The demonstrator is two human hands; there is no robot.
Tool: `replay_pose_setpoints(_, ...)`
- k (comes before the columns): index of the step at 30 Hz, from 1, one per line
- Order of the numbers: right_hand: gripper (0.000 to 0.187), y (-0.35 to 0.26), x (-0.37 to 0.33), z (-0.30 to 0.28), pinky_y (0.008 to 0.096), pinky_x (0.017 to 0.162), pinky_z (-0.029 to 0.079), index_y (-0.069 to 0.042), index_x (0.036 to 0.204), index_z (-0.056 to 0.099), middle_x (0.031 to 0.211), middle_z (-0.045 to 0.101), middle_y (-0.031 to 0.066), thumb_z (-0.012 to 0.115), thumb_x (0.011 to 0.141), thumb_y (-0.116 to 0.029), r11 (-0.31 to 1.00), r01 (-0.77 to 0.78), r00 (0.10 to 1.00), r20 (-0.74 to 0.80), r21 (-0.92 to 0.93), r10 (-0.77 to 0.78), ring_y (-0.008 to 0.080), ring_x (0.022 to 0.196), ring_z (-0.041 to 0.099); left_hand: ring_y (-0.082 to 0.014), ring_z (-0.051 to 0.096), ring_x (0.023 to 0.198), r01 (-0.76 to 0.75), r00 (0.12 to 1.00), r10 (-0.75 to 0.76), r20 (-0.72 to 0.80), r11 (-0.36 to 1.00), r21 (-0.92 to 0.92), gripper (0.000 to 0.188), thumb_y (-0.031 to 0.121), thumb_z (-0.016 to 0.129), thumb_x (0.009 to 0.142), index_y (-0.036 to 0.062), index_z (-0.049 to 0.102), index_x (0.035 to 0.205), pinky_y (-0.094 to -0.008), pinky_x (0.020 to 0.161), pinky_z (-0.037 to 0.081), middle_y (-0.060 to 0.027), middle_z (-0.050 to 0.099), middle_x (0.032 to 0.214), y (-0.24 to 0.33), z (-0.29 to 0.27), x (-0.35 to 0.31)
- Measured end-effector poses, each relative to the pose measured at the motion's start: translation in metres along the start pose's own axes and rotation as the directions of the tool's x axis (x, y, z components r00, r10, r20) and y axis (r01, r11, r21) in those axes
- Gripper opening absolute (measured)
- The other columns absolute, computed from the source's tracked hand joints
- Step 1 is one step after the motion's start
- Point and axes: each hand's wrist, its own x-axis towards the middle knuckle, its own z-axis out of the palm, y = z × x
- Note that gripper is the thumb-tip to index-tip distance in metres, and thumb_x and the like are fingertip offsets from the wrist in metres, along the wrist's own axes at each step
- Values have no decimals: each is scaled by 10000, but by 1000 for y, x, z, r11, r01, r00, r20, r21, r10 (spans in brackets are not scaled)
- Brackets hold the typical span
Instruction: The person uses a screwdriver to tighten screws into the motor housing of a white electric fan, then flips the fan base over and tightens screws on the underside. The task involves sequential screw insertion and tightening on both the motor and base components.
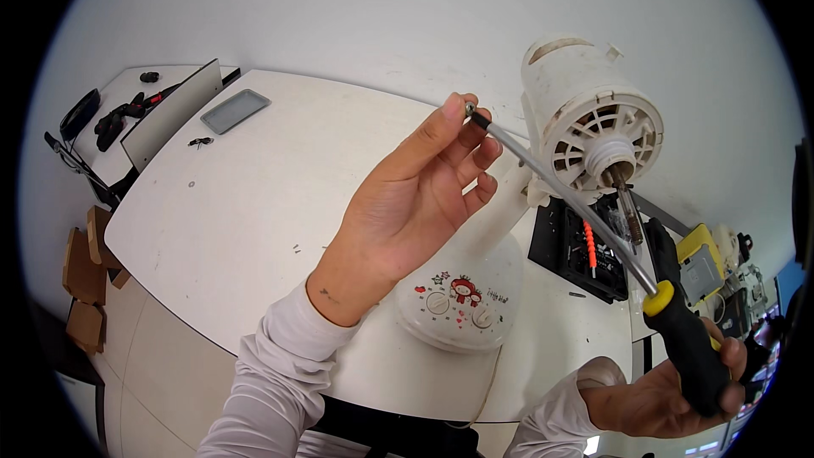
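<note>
My right hand (657, 399) is wrapped round the black and yellow handle of a long screwdriver (570, 195), at the lower right. Its shaft slants up and left to a dark tip. At that tip the thumb and index finger of my left hand (415, 178) pinch a small metal screw (470, 108); the other fingers are loosely curled. Just right of the tip stands the white motor housing (589, 110) of an electric fan, its metal spindle (626, 203) poking out of the round vented front. Below my left hand is the fan's white base (458, 314), with two knobs and cartoon decals.
Behind the screwdriver lies a black tool case (577, 250) with an orange-handled piece inside. A grey tray (236, 111), a small black cable (200, 142) and a washer (192, 184) lie on the white table (229, 229). Cardboard boxes (83, 288) stand on the floor at left.
</note>
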Motion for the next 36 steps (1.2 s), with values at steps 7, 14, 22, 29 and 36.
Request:
replay_pose_setpoints(7, 386, -1, -1, 3, 456, 900, 494, -198, 1154, 439, 1170, 511, 143, 581, 848, -384, 1000, -12, 1000, -7, -28, 12, 301, 1077, 527, -205, 540, 977, -9, 1000, 8, -14, 1000, -15, 139, 265, 540, 905, 148, 606, 937, -319, 759, 451, 12, 594, 964, -1, 0, 0)
replay_pose_setpoints(14, 357, 0, 2, 3, 460, 915, 481, -213, 1141, 445, 1197, 502, 151, 573, 853, -382, 999, -1, 1000, 14, -52, 2, 303, 1129, 500, -117, 538, 898, 21, 1000, -21, -11, 999, 44, 151, 279, 611, 865, 152, 588, 945, -260, 748, 424, 33, 578, 911, 0, 3, 0)
replay_pose_setpoints(22, 355, -2, 4, 3, 475, 912, 478, -239, 1133, 476, 1220, 456, 133, 635, 822, -301, 998, 12, 1000, -21, -60, -13, 285, 1200, 419, -160, 514, 825, 47, 999, -48, 10, 996, 79, 140, 246, 543, 907, 114, 585, 889, -272, 690, 436, -7, 580, 911, 0, 1, 1)
replay_pose_setpoints(29, 357, 2, 2, -15, 461, 917, 479, -183, 1153, 469, 1225, 443, 152, 595, 846, -316, 992, 68, 978, -191, -109, -89, 300, 1161, 450, -192, 521, 953, 181, 983, -181, -6, 983, 34, 171, 310, 506, 920, 154, 562, 966, -297, 758, 431, 10, 578, 927, -14, 6, -1)
replay_pose_setpoints(36, 376, 2, 3, -22, 446, 923, 479, -128, 1174, 461, 1230, 430, 172, 555, 870, -330, 988, 73, 962, -253, -136, -106, 314, 1121, 481, -204, 534, 955, 220, 975, -223, 25, 972, 85, 265, 382, 487, 914, 157, 560, 1035, -307, 782, 418, 23, 604, 964, -24, 7, -5)
